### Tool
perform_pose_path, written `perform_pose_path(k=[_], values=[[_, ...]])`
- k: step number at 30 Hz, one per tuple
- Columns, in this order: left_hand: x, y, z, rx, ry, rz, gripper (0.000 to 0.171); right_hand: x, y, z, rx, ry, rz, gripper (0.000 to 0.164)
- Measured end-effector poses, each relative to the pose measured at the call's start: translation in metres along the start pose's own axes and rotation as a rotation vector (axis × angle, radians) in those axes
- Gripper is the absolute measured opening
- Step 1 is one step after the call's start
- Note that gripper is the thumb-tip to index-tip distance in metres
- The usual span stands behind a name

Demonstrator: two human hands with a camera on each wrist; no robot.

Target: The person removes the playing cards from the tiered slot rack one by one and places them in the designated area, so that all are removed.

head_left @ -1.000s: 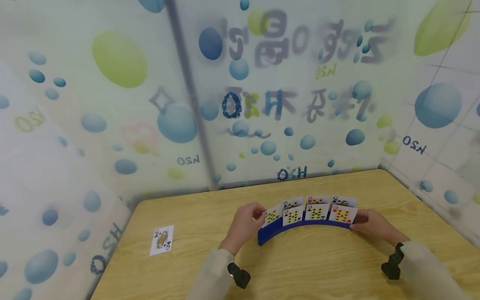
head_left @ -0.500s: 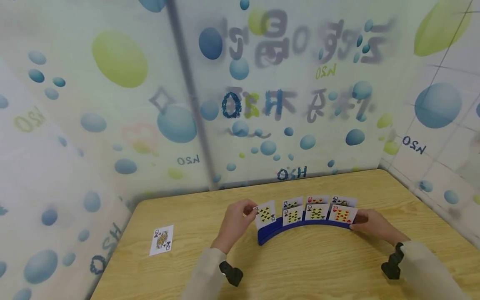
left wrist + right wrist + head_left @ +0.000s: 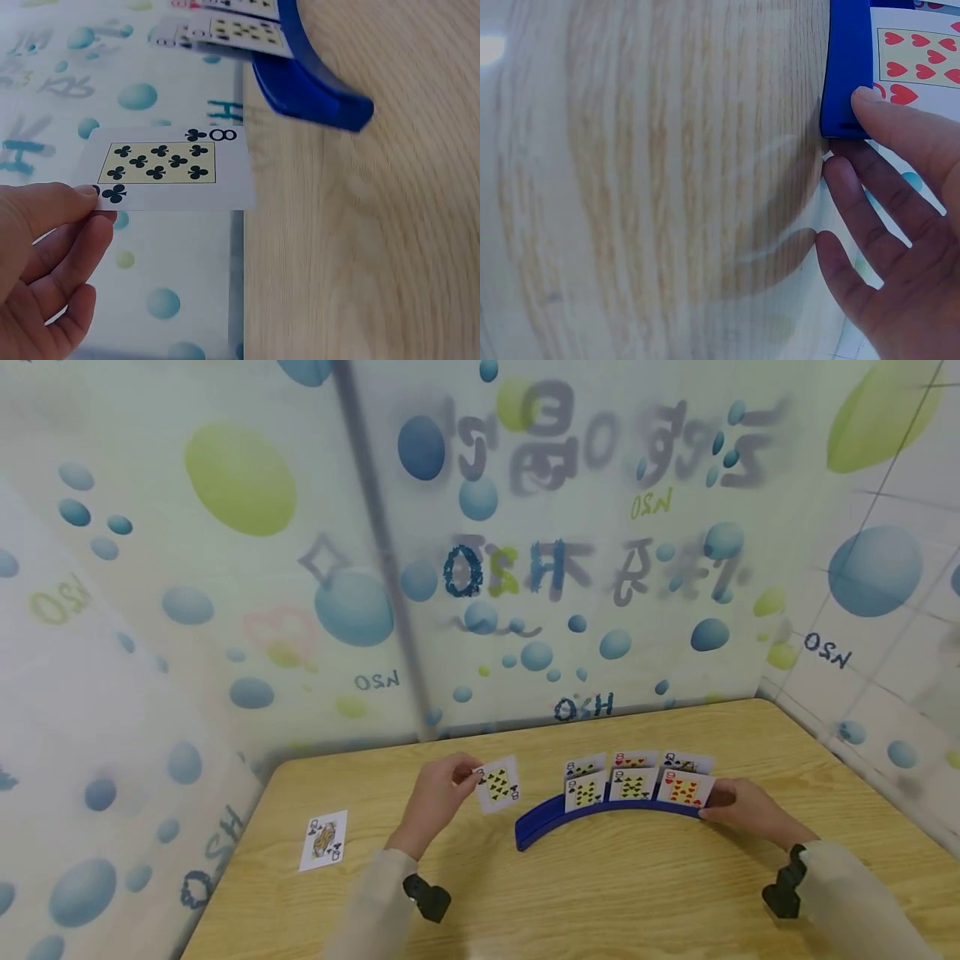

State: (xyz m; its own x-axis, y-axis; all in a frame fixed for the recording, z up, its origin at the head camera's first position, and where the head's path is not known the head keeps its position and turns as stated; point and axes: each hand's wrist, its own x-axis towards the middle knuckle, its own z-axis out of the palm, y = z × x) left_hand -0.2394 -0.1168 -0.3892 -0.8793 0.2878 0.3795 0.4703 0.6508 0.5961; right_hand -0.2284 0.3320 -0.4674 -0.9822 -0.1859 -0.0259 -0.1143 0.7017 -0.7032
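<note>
While the right grip (image 3: 744, 807) holds the rack (image 3: 542, 825), the left grip (image 3: 435, 797) pinches an eight of clubs (image 3: 169, 169).

L sleeve (image 3: 375, 893), pale, slanted up & inward from btm of head view; R sleeve (image 3: 851, 881), also pale, came in from lower R corner. L wrist (image 3: 407, 842) was bare, approx. in line w/ forearm. L hand (image 3: 435, 793) was raised in a pinch: L thumb (image 3: 60, 202) on top, forefinger mostly hidden beneath, other L fingers (image 3: 82, 255) curled twd palm. R hand (image 3: 746, 806) was well apart from L, R wrist (image 3: 797, 837) bare too. R thumb (image 3: 900, 124) was extended, tip pressing, nearest finger opp. w/ its tip hidden; remaining R fingers (image 3: 841, 268) were slightly bent, w/ gaps btwn.
</note>
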Motion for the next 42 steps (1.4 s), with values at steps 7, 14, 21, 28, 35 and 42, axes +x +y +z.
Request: perform_pose_path(k=[7, 14, 21, 28, 35, 42], values=[[-0.003, -0.021, -0.019, 0.055, 0.000, -0.052, 0.011, 0.001, -0.004, -0.003, -0.015, 0.002, -0.003, 0.047], [-0.007, -0.037, -0.041, 0.127, -0.006, -0.079, 0.011, 0.006, -0.003, -0.003, -0.048, 0.016, -0.007, 0.047], [-0.011, -0.050, -0.063, 0.137, -0.055, -0.106, 0.010, 0.005, 0.000, -0.002, -0.043, 0.016, 0.010, 0.047], [-0.017, -0.070, -0.079, 0.165, -0.100, -0.147, 0.010, 0.003, 0.001, -0.002, -0.047, 0.017, 0.026, 0.047], [-0.024, -0.081, -0.092, 0.173, -0.122, -0.206, 0.011, 0.002, 0.003, 0.001, -0.028, 0.018, 0.023, 0.048], [-0.029, -0.094, -0.102, 0.143, -0.155, -0.242, 0.011, 0.003, 0.003, 0.005, -0.009, 0.031, 0.019, 0.047]])
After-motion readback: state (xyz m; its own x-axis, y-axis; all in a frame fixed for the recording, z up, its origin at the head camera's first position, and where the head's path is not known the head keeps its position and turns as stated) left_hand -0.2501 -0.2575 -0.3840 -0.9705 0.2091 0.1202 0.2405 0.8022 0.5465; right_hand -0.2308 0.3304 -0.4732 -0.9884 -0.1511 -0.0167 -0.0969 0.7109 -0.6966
